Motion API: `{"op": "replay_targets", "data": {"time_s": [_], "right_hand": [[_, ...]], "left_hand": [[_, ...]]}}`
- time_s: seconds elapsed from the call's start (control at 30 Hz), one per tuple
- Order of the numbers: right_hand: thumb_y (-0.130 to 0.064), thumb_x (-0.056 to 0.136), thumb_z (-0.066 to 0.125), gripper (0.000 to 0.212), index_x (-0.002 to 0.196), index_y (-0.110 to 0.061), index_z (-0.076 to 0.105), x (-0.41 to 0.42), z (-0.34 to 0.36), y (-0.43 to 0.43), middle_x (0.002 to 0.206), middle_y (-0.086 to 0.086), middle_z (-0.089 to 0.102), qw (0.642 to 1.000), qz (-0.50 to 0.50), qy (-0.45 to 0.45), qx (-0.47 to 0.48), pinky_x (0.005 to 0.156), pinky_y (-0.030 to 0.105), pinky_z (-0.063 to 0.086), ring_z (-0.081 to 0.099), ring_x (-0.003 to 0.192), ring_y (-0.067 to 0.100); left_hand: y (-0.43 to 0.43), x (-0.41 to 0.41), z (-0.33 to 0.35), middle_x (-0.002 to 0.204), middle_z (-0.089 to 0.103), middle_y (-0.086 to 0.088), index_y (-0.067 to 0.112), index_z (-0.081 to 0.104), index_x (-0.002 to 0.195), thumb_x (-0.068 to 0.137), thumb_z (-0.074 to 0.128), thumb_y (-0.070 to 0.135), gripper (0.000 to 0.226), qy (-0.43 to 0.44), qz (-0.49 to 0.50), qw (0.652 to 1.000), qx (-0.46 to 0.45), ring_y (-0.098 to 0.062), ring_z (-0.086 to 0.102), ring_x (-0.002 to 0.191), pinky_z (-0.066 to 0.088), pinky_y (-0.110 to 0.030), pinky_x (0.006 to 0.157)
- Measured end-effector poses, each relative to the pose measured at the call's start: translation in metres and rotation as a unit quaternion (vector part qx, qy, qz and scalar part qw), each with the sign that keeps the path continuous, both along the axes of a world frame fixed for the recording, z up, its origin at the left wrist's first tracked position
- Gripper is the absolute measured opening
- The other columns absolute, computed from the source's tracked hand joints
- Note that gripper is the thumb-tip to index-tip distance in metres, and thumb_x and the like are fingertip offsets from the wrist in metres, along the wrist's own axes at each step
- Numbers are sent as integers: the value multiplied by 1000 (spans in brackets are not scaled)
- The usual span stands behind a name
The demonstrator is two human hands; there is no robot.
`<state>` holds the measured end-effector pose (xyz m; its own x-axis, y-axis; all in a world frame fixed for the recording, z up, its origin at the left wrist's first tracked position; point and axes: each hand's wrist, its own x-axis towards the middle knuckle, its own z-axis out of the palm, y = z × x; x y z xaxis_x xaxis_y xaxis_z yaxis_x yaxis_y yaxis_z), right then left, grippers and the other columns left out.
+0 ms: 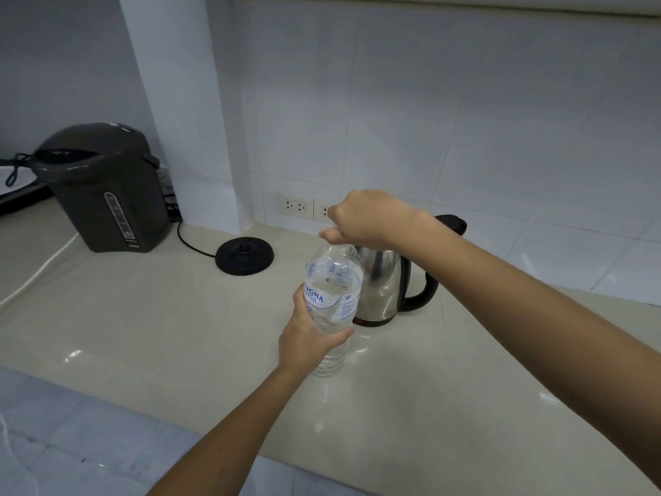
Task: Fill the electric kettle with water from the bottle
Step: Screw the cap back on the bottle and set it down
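Observation:
A clear plastic water bottle (332,281) with a white and blue label stands upright on the counter, water filling its lower part. My left hand (307,334) is wrapped around its middle. My right hand (361,218) is closed over the bottle's top, hiding the cap. Right behind the bottle stands the stainless steel electric kettle (384,284) with a black handle; its black lid (452,223) is tipped open behind my right wrist. The kettle's round black base (245,254) lies apart on the counter to the left.
A dark grey hot water dispenser (103,187) stands at the back left, with cords running by it. Wall sockets (295,206) sit low on the tiled wall. The beige counter (161,316) ends at a front edge, with floor tiles below.

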<state>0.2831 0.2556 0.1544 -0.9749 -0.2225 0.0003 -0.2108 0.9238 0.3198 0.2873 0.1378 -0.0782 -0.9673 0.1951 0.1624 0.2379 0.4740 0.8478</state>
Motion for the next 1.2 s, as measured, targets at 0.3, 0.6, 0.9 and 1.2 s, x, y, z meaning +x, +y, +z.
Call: {"op": "replay_targets", "data": {"time_s": [0.3,0.6,0.9,1.2], "right_hand": [[-35,88,55,23,110,-31,56,3,19,13,84,-12,54,984,23,-126,-125,62,31,37,55,82,17],[-47,95,47,32,92,-17,37,8,2,7,74,-4,38,987,-13,-80,-140,49,29,25,41,62,11],[-54,84,58,52,117,-15,51,31,-76,-3,109,4,54,888,-90,158,-422,78,34,43,52,100,22],[-57,52,79,104,137,-38,23,41,-131,-22,140,-11,47,796,-138,165,-566,102,32,41,46,128,11]], "left_hand": [[0,1,2,111,48,28,40,18,133,47,77,67,107,-5,0,1000,2,-3,53,93,45,-24,74],[0,2,0,114,52,25,39,18,134,42,73,71,112,-10,17,1000,12,-11,62,102,44,-24,72],[-5,-6,-6,130,47,28,45,15,140,49,87,52,116,-54,-81,990,104,6,50,114,43,-14,87],[-44,-30,-25,128,52,18,44,26,134,62,86,23,96,-149,-265,952,-32,-6,54,119,47,-20,90]]}}
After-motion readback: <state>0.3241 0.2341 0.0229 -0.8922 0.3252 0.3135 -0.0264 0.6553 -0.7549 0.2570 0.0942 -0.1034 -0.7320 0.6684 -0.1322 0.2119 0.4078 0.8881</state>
